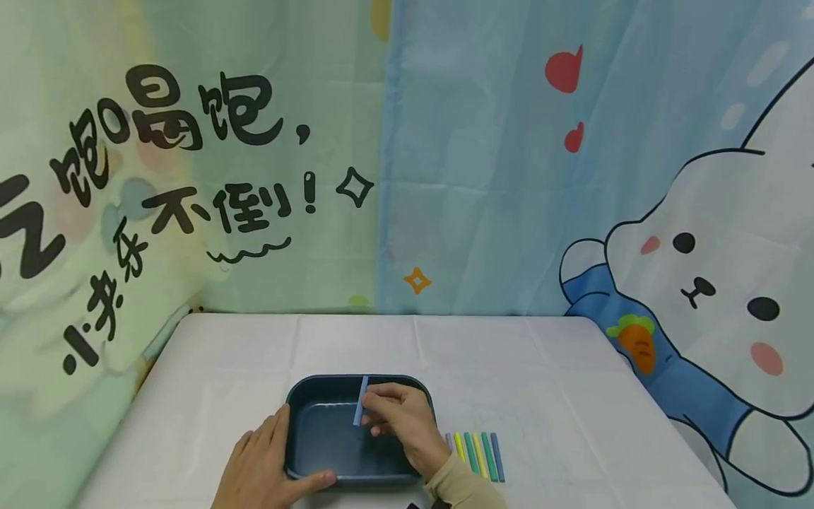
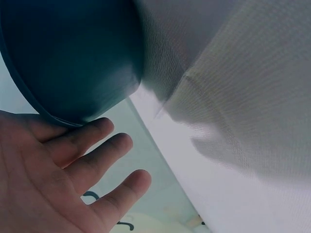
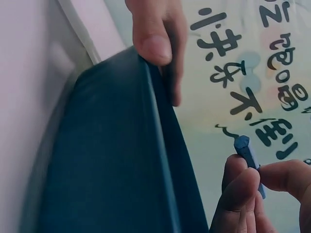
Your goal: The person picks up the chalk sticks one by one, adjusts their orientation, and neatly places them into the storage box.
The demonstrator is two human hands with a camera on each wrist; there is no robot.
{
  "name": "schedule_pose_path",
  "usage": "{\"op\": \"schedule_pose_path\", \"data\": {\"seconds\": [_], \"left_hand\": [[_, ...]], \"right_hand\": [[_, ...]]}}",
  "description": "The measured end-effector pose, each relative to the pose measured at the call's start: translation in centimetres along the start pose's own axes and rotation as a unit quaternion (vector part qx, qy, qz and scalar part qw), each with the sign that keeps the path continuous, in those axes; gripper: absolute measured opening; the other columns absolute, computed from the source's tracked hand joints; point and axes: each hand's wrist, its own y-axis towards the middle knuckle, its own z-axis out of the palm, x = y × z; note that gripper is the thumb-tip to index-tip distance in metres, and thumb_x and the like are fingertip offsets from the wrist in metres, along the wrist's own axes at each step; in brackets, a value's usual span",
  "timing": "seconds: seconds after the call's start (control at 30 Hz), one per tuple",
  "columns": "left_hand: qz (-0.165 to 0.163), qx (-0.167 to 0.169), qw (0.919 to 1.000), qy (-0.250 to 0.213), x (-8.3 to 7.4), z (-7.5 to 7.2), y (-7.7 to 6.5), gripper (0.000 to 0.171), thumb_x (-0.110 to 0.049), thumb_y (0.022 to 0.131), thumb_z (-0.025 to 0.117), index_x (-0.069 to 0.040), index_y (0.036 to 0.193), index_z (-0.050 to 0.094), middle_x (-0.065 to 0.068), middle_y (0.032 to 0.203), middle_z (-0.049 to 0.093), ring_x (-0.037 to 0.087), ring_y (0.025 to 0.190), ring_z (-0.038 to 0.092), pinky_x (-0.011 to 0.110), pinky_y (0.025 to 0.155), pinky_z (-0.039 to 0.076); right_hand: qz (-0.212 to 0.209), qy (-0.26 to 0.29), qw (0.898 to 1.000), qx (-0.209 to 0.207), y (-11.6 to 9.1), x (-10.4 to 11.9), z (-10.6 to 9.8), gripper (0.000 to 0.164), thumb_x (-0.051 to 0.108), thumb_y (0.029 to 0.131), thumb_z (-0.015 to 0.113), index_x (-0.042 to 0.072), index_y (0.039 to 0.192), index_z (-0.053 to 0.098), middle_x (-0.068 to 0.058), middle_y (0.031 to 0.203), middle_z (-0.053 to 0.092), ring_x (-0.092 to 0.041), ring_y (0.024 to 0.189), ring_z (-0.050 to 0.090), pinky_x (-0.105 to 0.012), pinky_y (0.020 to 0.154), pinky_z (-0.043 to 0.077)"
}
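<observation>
A dark blue rectangular tray (image 1: 321,442) with rounded corners sits on the white-covered table. Over its inside, my right hand (image 1: 407,420) pinches a blue chalk stick (image 1: 360,403) between thumb and fingers, held upright with a slight tilt. The right wrist view shows the rough end of that chalk (image 3: 247,150) jutting past the fingertips. My left hand (image 1: 263,459) rests against the tray's left side, thumb along the front rim. In the left wrist view, its fingers (image 2: 97,165) are extended and spread beside the tray wall (image 2: 77,58).
Right of the tray lies a row of several chalk sticks (image 1: 476,456) in purple, yellow, green and blue, partly behind the right wrist. A white cloth (image 1: 572,410) covers the table. Printed curtains (image 1: 470,177) hang behind and at the sides.
</observation>
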Motion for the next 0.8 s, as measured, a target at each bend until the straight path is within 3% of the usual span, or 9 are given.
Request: {"op": "schedule_pose_path", "data": {"seconds": [0.43,0.8], "left_hand": [[0.002,-0.001,1.0,-0.007,0.1,0.2,0.1,0.135,-0.094,0.066,0.057,0.006,0.153,0.035,0.02,0.14,0.055,0.034,0.119,0.057,0.055,0.101,0.041],[0.011,-0.004,0.9995,-0.028,0.3,0.1,0.0,0.131,-0.09,0.069,0.06,0.007,0.154,0.034,0.022,0.141,0.054,0.036,0.12,0.057,0.056,0.1,0.042]], "right_hand": [[0.019,-0.018,1.0,0.003,1.1,-1.9,3.3,0.029,0.013,0.088,0.076,-0.005,0.109,0.072,-0.01,0.087,0.075,-0.015,0.067,0.071,-0.023,0.056,0.053],[0.08,-0.079,0.993,0.026,2.0,-2.3,5.0,0.023,0.009,0.084,0.076,-0.002,0.104,0.073,-0.009,0.084,0.074,-0.02,0.069,0.074,-0.016,0.05,0.048]]}}
